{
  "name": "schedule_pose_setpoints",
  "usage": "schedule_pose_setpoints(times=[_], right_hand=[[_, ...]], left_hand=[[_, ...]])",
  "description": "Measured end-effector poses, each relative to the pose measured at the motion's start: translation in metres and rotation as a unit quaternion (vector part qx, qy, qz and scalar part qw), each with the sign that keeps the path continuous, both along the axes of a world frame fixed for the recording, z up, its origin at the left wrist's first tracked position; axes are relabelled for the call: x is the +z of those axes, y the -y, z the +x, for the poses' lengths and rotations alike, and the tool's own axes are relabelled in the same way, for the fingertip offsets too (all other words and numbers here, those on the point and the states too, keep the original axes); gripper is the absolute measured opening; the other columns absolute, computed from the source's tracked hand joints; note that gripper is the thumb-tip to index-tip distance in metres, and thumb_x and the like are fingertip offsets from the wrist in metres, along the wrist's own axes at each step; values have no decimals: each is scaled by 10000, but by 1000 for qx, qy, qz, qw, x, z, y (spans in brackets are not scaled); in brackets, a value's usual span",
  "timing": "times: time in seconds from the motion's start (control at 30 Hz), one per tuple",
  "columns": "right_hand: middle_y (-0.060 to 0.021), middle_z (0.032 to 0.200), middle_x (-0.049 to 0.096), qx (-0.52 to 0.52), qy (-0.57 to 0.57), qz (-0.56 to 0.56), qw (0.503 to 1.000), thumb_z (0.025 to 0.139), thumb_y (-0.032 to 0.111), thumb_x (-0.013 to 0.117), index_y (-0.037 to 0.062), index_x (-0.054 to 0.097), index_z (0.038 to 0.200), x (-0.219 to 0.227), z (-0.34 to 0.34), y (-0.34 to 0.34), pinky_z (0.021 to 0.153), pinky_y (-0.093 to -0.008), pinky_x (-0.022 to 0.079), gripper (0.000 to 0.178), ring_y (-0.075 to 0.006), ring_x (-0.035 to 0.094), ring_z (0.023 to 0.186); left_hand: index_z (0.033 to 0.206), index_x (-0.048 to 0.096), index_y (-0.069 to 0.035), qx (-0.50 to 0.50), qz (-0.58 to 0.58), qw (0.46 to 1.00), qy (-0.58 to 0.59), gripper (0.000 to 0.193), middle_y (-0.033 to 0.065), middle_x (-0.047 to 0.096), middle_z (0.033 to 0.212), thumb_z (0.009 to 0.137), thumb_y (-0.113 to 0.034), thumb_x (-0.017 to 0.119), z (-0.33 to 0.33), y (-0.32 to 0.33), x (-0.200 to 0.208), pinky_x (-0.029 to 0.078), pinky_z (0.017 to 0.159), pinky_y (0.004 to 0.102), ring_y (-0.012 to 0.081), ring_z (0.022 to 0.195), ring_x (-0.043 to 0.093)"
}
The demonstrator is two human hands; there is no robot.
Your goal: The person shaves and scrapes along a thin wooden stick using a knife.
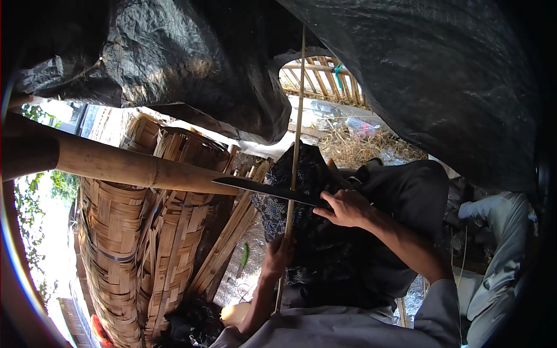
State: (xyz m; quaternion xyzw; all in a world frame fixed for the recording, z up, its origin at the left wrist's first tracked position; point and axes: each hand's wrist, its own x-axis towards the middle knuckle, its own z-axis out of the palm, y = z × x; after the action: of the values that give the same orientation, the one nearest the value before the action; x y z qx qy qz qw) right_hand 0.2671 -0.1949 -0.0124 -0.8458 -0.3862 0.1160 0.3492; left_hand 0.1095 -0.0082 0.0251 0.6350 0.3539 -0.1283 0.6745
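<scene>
A long, thin bamboo strip (296, 133) runs nearly upright through the middle of the head view, from the tarp's edge down to my lap. My left hand (281, 250) is closed around its lower part. In my right hand (349, 209) is a long dark knife (261, 189), its blade pointing left and lying across the strip above my left hand. The knife's handle is mostly hidden by my fingers. Beneath both hands, a dark patterned cloth (275, 211) covers part of my lap and dark trousers.
A thick bamboo pole (116, 163) crosses from the left, near the knife's tip. Behind it stand tall woven bamboo baskets (116, 232) and split bamboo pieces (229, 238). Black tarp (441, 69) hangs overhead. Straw (365, 149) lies ahead; grey-blue trousers (493, 214) are at right.
</scene>
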Motion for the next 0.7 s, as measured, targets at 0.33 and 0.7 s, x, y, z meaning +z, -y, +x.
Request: schedule_pose_setpoints(times=[0.33,0.7], right_hand=[[-159,543,582,-11,-5,-24,1000,847,506,517,58,620,821,0,-11,0,511,-438,502,460,-356,615,564],[-175,544,583,-19,42,-19,999,843,556,482,70,635,795,-3,-22,2,488,-438,497,512,-354,619,558]], left_hand=[[729,506,-76,-52,95,994,-10,324,-43,410,548,959,-287,418,23,3,-1,276,394,224,44,450,388],[773,532,-43,-80,139,987,0,312,-20,440,557,935,-289,428,11,-3,-6,312,427,247,64,477,414]])
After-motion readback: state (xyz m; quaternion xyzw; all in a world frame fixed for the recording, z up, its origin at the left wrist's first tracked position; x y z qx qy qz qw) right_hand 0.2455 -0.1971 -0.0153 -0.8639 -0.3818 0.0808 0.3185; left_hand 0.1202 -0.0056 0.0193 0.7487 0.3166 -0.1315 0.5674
